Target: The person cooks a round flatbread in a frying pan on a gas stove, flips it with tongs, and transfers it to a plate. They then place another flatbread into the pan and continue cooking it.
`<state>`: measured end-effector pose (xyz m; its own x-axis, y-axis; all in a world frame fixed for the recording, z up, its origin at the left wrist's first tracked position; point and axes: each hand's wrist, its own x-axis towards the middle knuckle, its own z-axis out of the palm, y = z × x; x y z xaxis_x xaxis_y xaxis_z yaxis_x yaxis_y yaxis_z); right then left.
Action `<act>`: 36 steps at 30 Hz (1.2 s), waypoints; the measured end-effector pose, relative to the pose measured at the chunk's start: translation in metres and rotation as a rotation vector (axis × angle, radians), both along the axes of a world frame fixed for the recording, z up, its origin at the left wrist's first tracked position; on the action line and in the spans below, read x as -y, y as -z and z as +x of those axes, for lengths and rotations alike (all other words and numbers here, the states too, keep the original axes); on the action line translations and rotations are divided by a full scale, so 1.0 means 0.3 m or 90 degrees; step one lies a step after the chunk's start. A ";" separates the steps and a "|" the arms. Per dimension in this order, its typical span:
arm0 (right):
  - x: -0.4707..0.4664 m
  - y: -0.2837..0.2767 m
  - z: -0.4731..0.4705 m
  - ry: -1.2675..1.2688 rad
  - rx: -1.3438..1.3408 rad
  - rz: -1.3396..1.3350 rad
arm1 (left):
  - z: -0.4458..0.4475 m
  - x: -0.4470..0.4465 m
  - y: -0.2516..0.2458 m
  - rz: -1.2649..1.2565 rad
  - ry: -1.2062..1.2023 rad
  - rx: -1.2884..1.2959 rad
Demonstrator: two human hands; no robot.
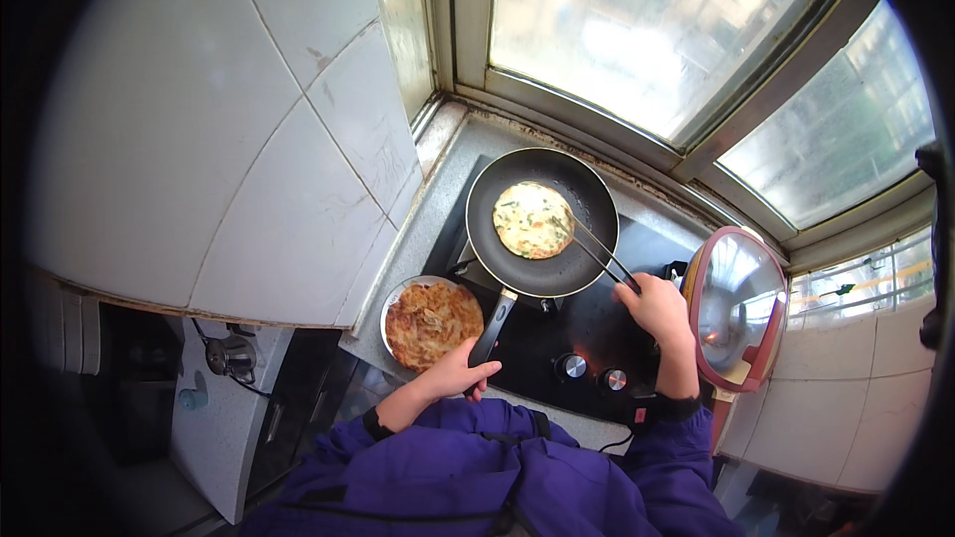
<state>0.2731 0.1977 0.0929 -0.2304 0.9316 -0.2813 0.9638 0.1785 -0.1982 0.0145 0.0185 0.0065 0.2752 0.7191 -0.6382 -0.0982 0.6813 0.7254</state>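
My left hand (455, 375) is closed around the black handle of a dark frying pan (515, 272), which stands over the left side of a black stove. A round, pale pancake with green flecks (526, 220) lies in the pan, left of its middle. In my right hand (658, 307) I hold a pair of dark, thin tongs or chopsticks (606, 257); the material is unclear. Their tips touch the pancake's right part. Beside the pan handle, to the left, is a white plate (385, 321) heaped with browned pancakes (433, 322).
Two silver knobs (574, 365) sit on the stove's front part (597, 328). Right of my right hand stands a pink-rimmed appliance with a clear lid (735, 306). Windows (597, 37) rise behind the counter, and a tiled wall (298, 186) borders the left. A metal kettle (231, 355) stands farther left.
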 end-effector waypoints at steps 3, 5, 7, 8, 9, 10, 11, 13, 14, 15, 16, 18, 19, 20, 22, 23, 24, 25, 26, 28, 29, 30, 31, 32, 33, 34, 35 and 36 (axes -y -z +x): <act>0.047 -0.076 0.050 -0.009 0.007 -0.008 | -0.001 -0.002 -0.001 -0.003 0.000 0.002; 0.065 -0.108 0.072 0.009 -0.020 -0.023 | -0.002 -0.001 0.000 -0.016 -0.002 -0.001; 0.067 -0.095 0.060 0.006 -0.040 0.033 | -0.002 0.000 0.004 -0.007 -0.002 0.004; 0.066 -0.080 0.054 0.011 -0.045 0.054 | -0.002 0.001 0.007 -0.015 -0.002 0.001; 0.063 -0.065 0.045 0.016 -0.050 0.075 | -0.003 0.000 0.010 0.001 0.000 0.006; 0.059 -0.049 0.035 0.019 -0.055 0.086 | -0.003 -0.001 0.014 0.009 0.001 0.009; 0.057 -0.032 0.027 0.024 -0.059 0.096 | -0.004 0.000 0.016 -0.001 0.005 0.005; 0.054 -0.001 0.010 0.028 -0.069 0.105 | -0.004 0.002 0.019 0.012 0.002 0.011; 0.053 0.015 0.000 0.027 -0.074 0.104 | -0.004 0.001 0.019 -0.003 0.003 0.004; 0.054 0.027 -0.005 0.027 -0.083 0.102 | -0.004 0.001 0.018 0.011 0.002 0.008; 0.061 0.038 -0.009 -0.001 -0.071 0.120 | -0.003 0.001 0.017 0.012 0.003 0.005; 0.071 0.068 -0.030 -0.022 -0.091 0.130 | -0.003 0.000 0.014 0.012 0.006 0.004; 0.075 0.083 -0.042 -0.026 -0.099 0.129 | -0.004 0.000 0.013 0.011 0.006 0.005; 0.076 0.097 -0.054 -0.029 -0.099 0.125 | -0.005 -0.001 0.012 -0.001 0.009 0.000; 0.072 0.120 -0.073 -0.048 -0.077 0.137 | -0.003 -0.001 0.013 0.006 0.003 0.004; 0.071 0.128 -0.080 -0.057 -0.066 0.143 | -0.003 0.000 0.013 -0.010 0.002 -0.003; 0.069 0.132 -0.082 -0.060 -0.051 0.136 | -0.003 0.000 0.014 0.005 0.001 0.004; 0.069 0.132 -0.082 -0.055 -0.056 0.132 | -0.003 0.001 0.013 0.006 0.001 0.007; 0.069 0.132 -0.083 -0.051 -0.059 0.129 | -0.004 0.001 0.014 -0.003 0.002 0.005; 0.073 0.135 -0.092 -0.041 -0.080 0.134 | -0.005 0.002 0.014 0.007 -0.001 0.009; 0.079 0.139 -0.101 -0.034 -0.098 0.143 | -0.004 0.002 0.014 -0.006 0.000 0.006; 0.084 0.141 -0.107 -0.027 -0.116 0.153 | -0.004 0.002 0.014 0.005 0.001 0.008; 0.084 0.141 -0.111 -0.032 -0.104 0.147 | -0.004 0.001 0.014 0.003 0.002 0.006; 0.083 0.141 -0.116 -0.038 -0.093 0.142 | -0.003 0.000 0.012 -0.011 0.004 -0.003; 0.082 0.141 -0.121 -0.039 -0.077 0.132 | -0.004 -0.001 0.011 0.003 0.003 0.005; 0.084 0.138 -0.124 -0.036 -0.078 0.131 | -0.004 -0.002 0.009 0.003 0.003 0.008; 0.085 0.137 -0.129 -0.042 -0.101 0.133 | -0.004 -0.002 0.006 -0.012 0.003 0.004; 0.087 0.135 -0.134 -0.041 -0.116 0.130 | -0.003 -0.001 0.003 -0.005 -0.001 0.006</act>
<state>0.2330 0.1715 0.0523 -0.3211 0.9463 -0.0375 0.9005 0.2928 -0.3214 0.0136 0.0189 0.0055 0.2798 0.7142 -0.6416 -0.1064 0.6872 0.7186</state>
